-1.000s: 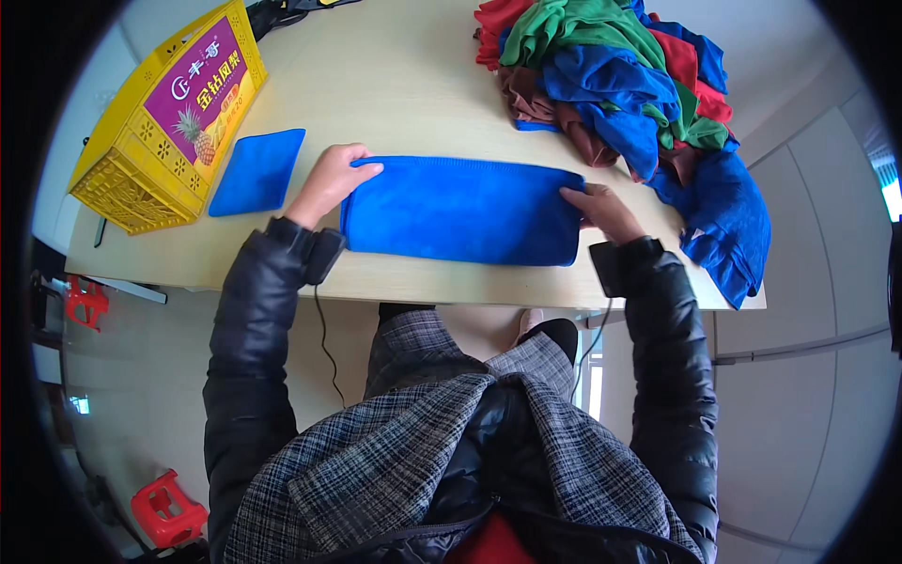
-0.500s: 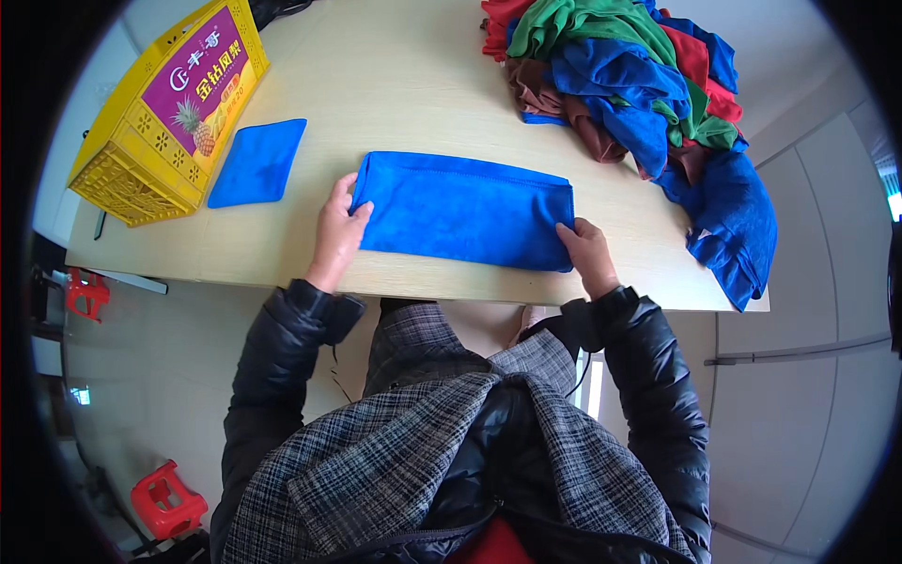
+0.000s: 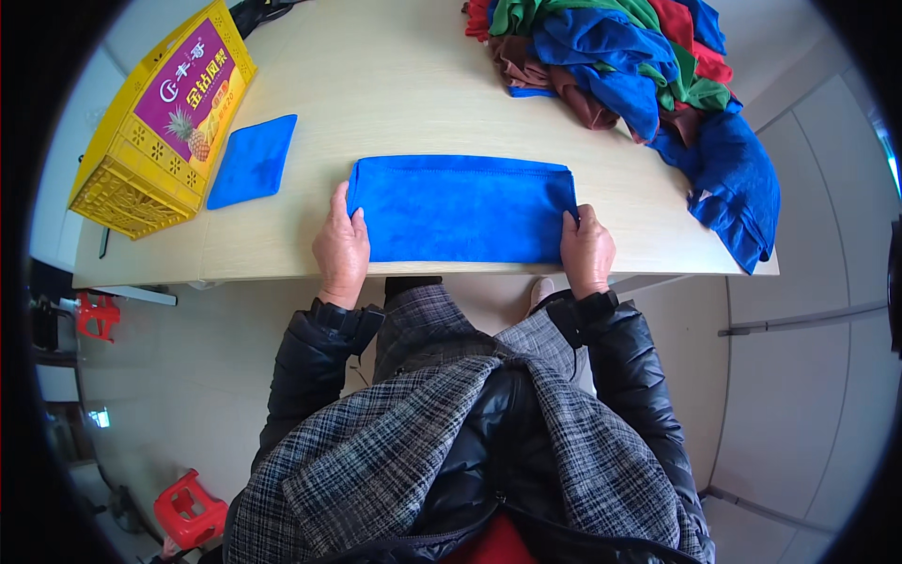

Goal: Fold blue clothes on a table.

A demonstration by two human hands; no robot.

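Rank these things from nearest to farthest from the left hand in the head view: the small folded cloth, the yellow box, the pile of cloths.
1. Small folded cloth, just up-left of the left hand.
2. Yellow box, further left, at the table's corner.
3. Pile of cloths, far across, at the upper right.

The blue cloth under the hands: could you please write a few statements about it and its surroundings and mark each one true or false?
1. Both hands, left hand and right hand, grip the ends of the blue cloth. True.
2. The cloth lies crumpled in a ball. False: it lies flat, folded to a long rectangle on the table.
3. A small folded cloth lies beside the yellow crate. True.
4. The cloth pile sits at the person's left. False: it is at the far right.
5. The crate stands on the blue cloth. False: it stands apart, at the left.
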